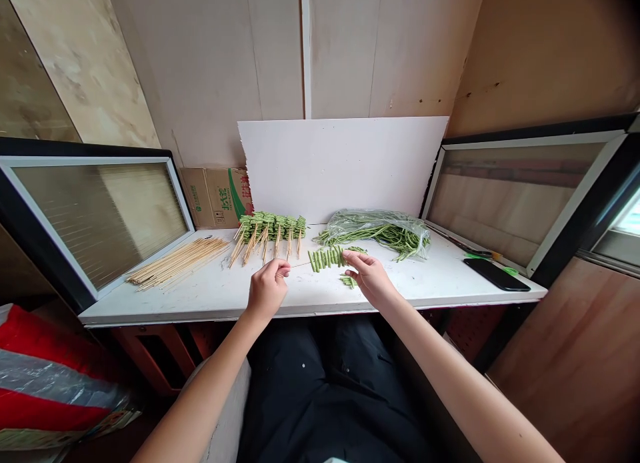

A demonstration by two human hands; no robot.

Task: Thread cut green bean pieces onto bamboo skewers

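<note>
Pinched in my left hand (pixel 269 286) is the bare end of a thin bamboo skewer (pixel 300 265), held level above the white table. Toward its other end, several short green bean pieces (pixel 326 259) are threaded side by side across the stick. My right hand (pixel 367 273) is closed at the far right of that row, its fingertips on a bean piece. Loose cut bean pieces (pixel 349 281) lie on the table beside and partly behind my right hand. Farther back, finished-looking bean skewers (pixel 274 226) are stacked with their bare sticks pointing toward me.
Bare bamboo skewers (pixel 180 261) lie in a pile at the left. Long green beans (pixel 395 236) spill from a clear plastic bag at the back right. A black phone (pixel 496 275) rests near the table's right end. Behind stand a cardboard box (pixel 215 197) and a white board (pixel 345 166).
</note>
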